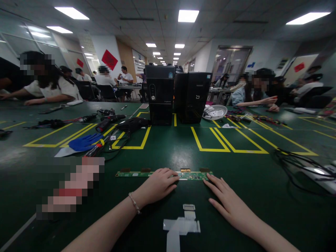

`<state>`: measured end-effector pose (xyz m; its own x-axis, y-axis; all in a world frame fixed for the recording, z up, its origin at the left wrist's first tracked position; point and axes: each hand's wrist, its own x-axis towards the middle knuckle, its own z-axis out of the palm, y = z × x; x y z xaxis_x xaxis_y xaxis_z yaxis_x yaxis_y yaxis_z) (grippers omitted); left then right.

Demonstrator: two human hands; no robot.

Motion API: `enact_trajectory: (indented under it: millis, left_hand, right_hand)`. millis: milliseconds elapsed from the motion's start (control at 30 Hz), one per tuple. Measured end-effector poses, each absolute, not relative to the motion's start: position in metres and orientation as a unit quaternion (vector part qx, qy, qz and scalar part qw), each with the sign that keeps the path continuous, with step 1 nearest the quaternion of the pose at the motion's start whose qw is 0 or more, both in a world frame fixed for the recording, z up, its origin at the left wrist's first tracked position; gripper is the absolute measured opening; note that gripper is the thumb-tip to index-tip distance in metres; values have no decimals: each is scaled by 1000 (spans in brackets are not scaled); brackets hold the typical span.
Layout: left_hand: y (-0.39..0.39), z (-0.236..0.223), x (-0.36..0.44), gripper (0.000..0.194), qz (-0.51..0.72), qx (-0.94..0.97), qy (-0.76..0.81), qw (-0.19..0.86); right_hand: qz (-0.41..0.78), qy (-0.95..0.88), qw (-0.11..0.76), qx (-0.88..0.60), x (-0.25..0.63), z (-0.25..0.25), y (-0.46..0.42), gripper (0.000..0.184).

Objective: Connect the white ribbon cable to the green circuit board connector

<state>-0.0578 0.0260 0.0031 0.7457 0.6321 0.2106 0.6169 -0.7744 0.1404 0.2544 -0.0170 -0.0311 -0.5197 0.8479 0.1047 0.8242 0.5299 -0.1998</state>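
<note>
A long narrow green circuit board (132, 173) lies flat on the dark green table (170, 150) straight in front of me. My left hand (159, 183) rests over the board's middle with the fingers curled down onto it. My right hand (227, 201) lies flat on the table, fingers stretched out, fingertips touching the board's right end. Neither hand lifts anything.
Two black computer towers (160, 94) stand behind the board. A blue glove (84, 142), a screwdriver and black cables lie at the left, a white fan grille (215, 112) at the right, more cables at the far right. Tape strips (181, 225) mark the near table. Other people sit around.
</note>
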Motion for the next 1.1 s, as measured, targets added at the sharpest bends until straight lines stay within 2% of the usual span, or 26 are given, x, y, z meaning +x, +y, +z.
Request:
enact_trajectory:
  millis: [300, 567, 800, 900, 1000, 1100]
  left_hand:
    - [26, 2, -58, 29, 136, 929, 342, 30]
    - [28, 1, -59, 29, 132, 931, 339, 25]
    - [31, -3, -61, 38, 122, 932, 338, 53]
    - [31, -5, -61, 39, 122, 931, 341, 52]
    - [30, -6, -61, 39, 130, 930, 341, 48]
    - [29, -6, -60, 38, 128, 929, 345, 45]
  right_hand:
    - [88, -880, 94, -458, 256, -12, -12, 51]
    - [126, -915, 136, -357, 245, 33, 32, 27]
    - [131, -901, 207, -359, 234, 7, 68, 30]
    - [135, -904, 203, -351, 232, -6, 62, 32]
    - [131, -909, 188, -348, 232, -12, 57, 42]
    - [128, -911, 182, -348, 232, -13, 58, 39]
